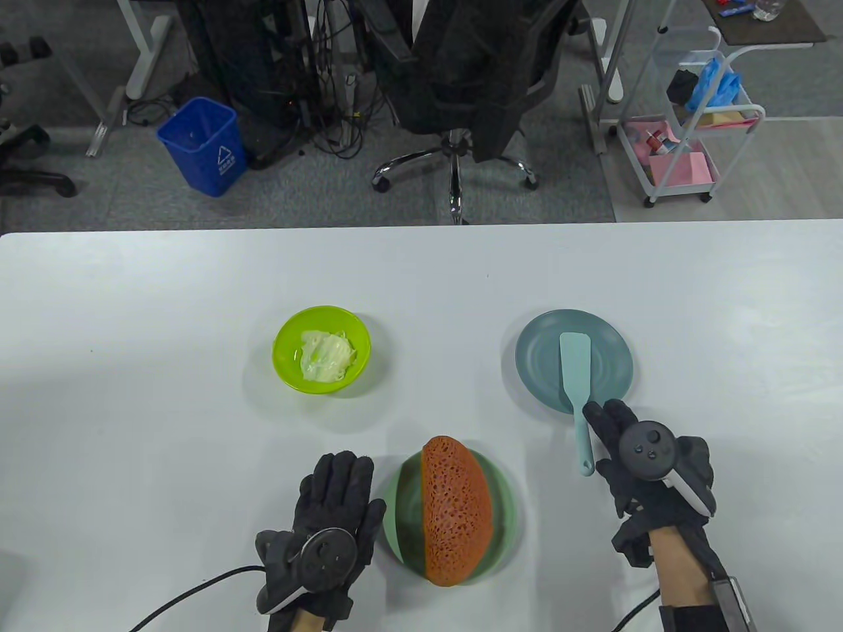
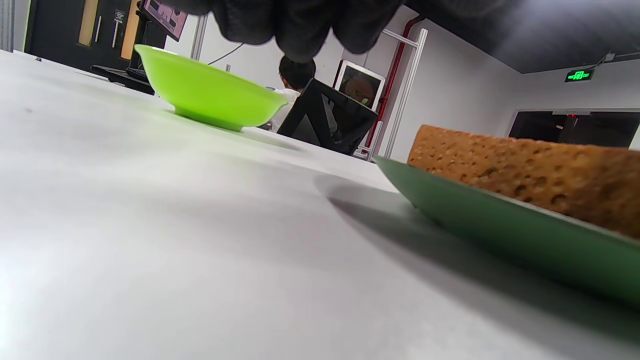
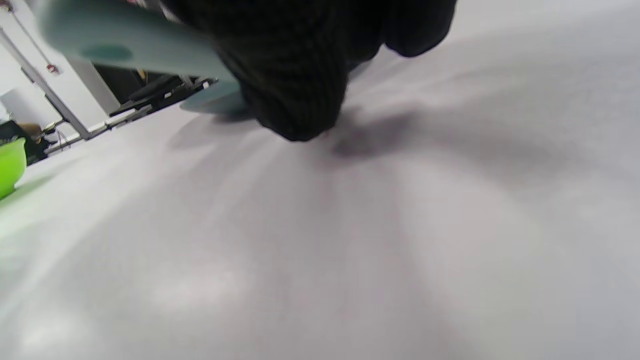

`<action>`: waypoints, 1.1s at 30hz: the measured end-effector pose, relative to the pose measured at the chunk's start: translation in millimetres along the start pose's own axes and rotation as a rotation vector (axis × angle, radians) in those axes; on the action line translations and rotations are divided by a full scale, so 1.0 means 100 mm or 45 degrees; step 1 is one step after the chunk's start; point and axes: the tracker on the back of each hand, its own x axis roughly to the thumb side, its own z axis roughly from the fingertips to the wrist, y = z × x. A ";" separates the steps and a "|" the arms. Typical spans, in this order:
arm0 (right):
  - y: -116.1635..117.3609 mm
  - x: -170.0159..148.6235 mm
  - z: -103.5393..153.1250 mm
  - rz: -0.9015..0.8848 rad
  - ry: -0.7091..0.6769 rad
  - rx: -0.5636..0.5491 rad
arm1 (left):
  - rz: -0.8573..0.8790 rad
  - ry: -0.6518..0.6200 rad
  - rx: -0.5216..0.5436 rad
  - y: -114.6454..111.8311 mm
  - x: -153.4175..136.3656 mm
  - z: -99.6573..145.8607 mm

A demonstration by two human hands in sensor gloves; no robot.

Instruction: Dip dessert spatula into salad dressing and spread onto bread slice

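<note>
One tool matters here: the dessert spatula (image 1: 575,395) lies toward the table's (image 1: 132,395) right edge, blade on the blue-grey plate (image 1: 609,342), handle overhanging toward the near edge. Long axis runs near-to-far, blade pointing to the far edge. Right hand (image 1: 632,454) sits just right of the handle, fingers extended alongside, no grip evident. Left hand (image 1: 329,520) lies flat, well apart.

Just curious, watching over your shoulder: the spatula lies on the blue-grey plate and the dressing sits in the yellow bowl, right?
Not quite: the bowl holding the dressing is lime green, as the table view shows. The spatula does lie with its blade on the blue-grey plate.
</note>
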 end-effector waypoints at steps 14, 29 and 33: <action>0.08 0.14 -0.26 -0.012 -0.066 0.028 | 0.063 0.027 -0.008 0.01 -0.08 -0.01; -0.30 0.09 -0.09 -0.574 -0.346 -0.347 | 0.058 0.017 0.012 0.02 -0.10 -0.01; -0.42 0.06 0.02 -0.744 -0.466 -0.435 | 0.056 0.016 0.013 0.01 -0.09 0.00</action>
